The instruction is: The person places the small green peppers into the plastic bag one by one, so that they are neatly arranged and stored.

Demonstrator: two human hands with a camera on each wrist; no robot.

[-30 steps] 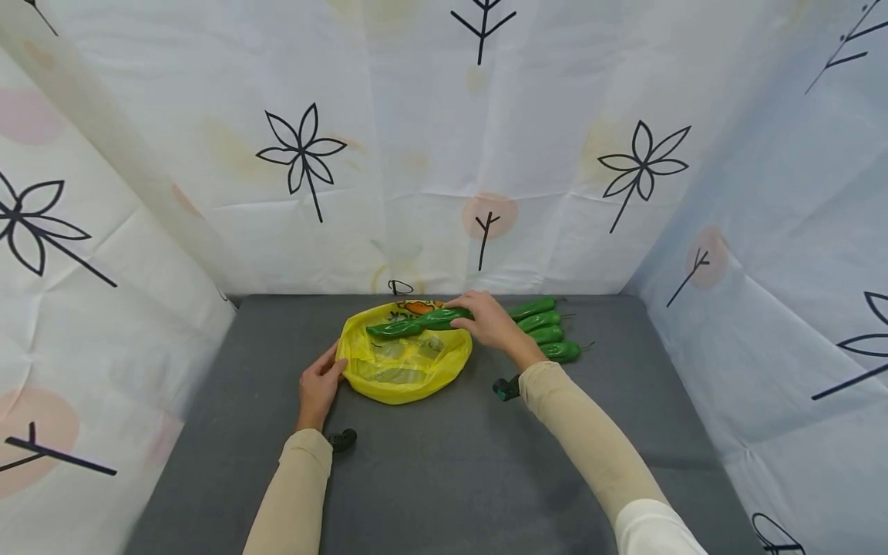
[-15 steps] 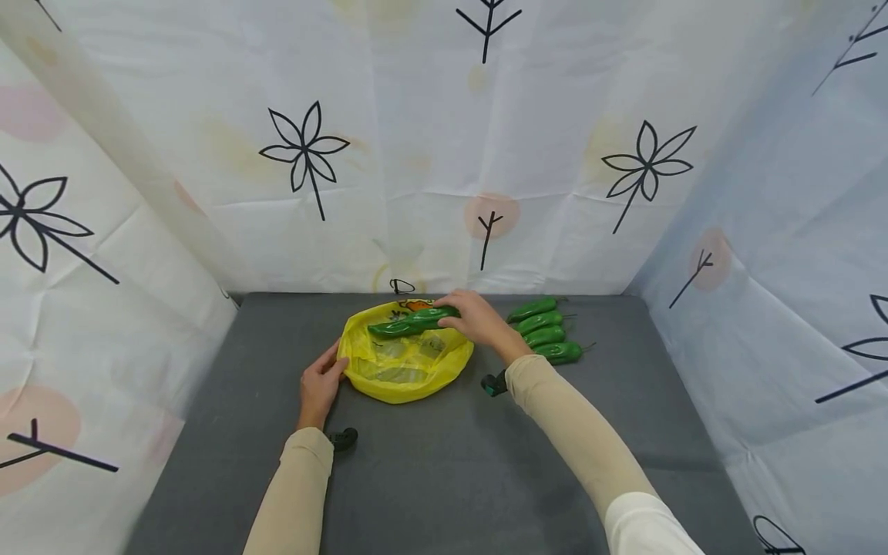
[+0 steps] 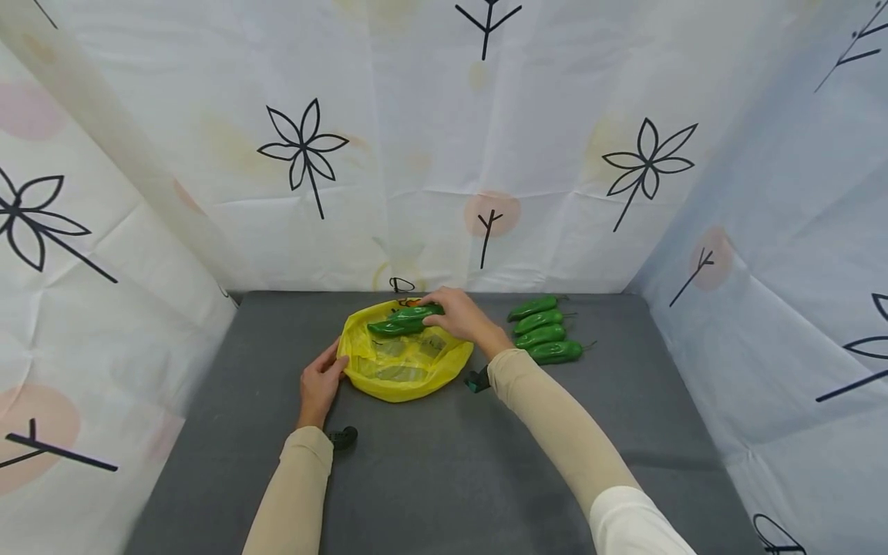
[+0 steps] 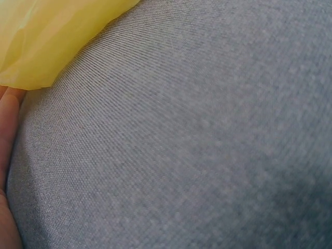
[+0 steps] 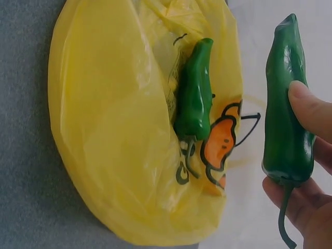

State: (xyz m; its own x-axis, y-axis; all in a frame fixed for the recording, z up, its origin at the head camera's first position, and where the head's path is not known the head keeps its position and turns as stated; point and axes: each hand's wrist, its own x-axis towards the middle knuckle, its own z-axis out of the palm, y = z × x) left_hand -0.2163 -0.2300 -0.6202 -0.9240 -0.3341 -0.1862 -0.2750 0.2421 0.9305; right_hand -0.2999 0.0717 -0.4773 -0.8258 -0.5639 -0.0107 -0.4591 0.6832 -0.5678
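My right hand (image 3: pixel 454 312) pinches a green chili pepper (image 5: pixel 288 109) between thumb and fingers, its stem hanging free past the fingertips in the right wrist view. This pepper is held over the far part of a yellow plastic bag (image 3: pixel 409 381), whose mouth is spread wide. A second green chili pepper (image 5: pixel 194 93) lies inside the bag, close to the printed orange figure. At the bag's left rim, my left hand (image 3: pixel 322 385) grips the plastic with thumb and fingers. Only a strip of that hand's fingers (image 4: pixel 7 119) shows in the left wrist view, beneath the yellow film.
Several more green chili peppers (image 3: pixel 544 320) lie in a row right of the bag, stems pointing right. Grey cloth covers the table (image 3: pixel 430 478). White printed curtains (image 3: pixel 416 154) rise behind it and at both sides. A dark wrist device (image 3: pixel 343 439) sits at the left cuff.
My right hand has moved left with its pepper, further over the bag, uncovering more of the pepper row. The left hand stays at the rim.
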